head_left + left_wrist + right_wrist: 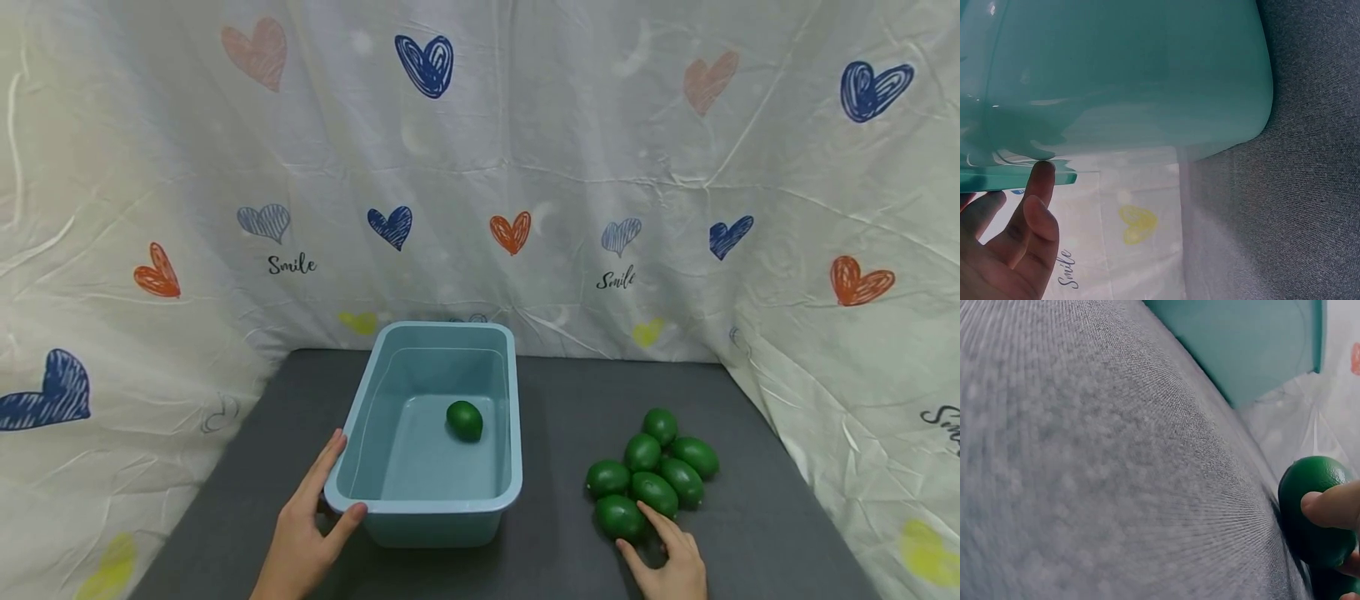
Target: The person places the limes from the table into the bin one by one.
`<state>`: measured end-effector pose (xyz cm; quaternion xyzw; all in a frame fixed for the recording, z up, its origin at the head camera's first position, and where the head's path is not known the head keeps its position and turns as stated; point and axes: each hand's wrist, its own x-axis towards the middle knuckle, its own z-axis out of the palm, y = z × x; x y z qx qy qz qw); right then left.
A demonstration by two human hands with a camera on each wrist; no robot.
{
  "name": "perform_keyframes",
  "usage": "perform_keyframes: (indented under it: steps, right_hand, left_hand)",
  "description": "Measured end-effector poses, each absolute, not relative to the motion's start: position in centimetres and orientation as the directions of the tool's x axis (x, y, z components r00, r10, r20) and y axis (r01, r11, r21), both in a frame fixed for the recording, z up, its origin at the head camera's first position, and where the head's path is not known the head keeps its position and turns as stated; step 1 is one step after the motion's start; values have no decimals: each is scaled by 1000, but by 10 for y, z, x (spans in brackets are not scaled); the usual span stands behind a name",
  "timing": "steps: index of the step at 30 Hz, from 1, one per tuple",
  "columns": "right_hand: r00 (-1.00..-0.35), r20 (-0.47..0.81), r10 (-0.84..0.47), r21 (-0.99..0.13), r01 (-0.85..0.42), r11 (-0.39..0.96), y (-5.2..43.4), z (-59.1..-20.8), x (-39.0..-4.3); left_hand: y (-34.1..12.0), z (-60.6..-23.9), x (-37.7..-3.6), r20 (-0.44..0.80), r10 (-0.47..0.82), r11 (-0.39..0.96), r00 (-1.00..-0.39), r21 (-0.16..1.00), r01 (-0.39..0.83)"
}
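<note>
A light blue plastic bin [423,504] stands on the grey cloth with one green lime [464,420] inside it. My left hand [330,500] rests against the bin's near left corner, with straight fingers along the side and the thumb on the front rim; the left wrist view shows a fingertip [1041,175] touching the rim under the bin wall [1147,75]. Several limes [660,467] lie in a cluster to the right of the bin. My right hand [645,533] pinches the nearest lime [618,515] between thumb and fingers. In the right wrist view a fingertip [1332,506] presses that lime [1310,519].
A white sheet printed with hearts [510,232] hangs behind and on both sides of the grey surface [562,400]. The bin's outer wall [1254,344] shows across the cloth in the right wrist view.
</note>
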<state>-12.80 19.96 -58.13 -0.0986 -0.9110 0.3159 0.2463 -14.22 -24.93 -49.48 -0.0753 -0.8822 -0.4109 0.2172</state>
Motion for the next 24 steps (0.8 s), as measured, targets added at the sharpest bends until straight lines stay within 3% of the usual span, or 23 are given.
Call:
perform_keyframes:
  steps: [10,24]
  right_hand:
    - [-859,347,376,-637,78,767,195,-580,-131]
    - [-864,302,403,-667,111,737,193,-578,-132]
  left_hand:
    - [-249,-493,-141,482,-26,636,-876,684,358]
    - [-249,-494,-141,467,-40,651,-883,683,331]
